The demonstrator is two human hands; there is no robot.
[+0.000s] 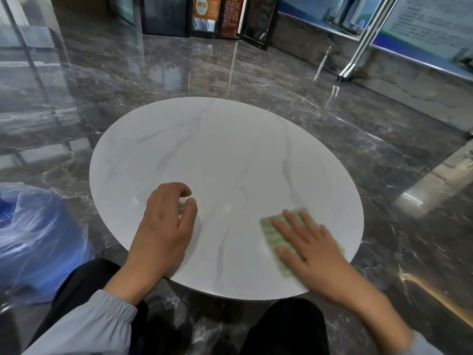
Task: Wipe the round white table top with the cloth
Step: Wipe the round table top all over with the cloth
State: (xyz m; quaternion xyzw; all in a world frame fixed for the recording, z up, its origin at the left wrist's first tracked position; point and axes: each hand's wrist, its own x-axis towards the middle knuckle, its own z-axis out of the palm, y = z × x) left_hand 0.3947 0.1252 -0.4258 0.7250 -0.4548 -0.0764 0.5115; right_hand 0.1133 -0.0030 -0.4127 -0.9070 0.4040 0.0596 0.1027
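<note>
No words can be read. The orange sign (206,7) and the big wall board (425,21) have writing on them (all too blurry).

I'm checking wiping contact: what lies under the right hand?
A green patterned cloth lies flat on the round white table top beneath the right hand, whose fingers are straight. The palm covers much of the cloth, so its full extent is hidden.
</note>
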